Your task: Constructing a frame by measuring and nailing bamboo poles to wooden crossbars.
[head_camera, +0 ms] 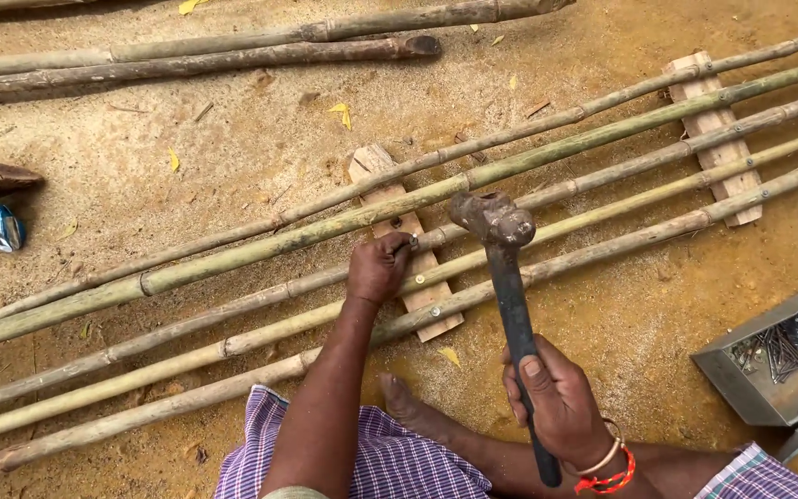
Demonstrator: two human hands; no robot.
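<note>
Head view: my left hand (378, 268) pinches a nail (411, 244) upright on a bamboo pole (602, 185) over the slat (413, 277); my right hand (561, 407) grips the raised hammer (496, 222). Nailing's underway, I judge; next needs a square strike.

Bare-armed and barefoot; purple-and-white checked cloth (399, 462) wrapped around the legs; red thread band and pale bangle (607, 467) circling the right wrist.
</note>
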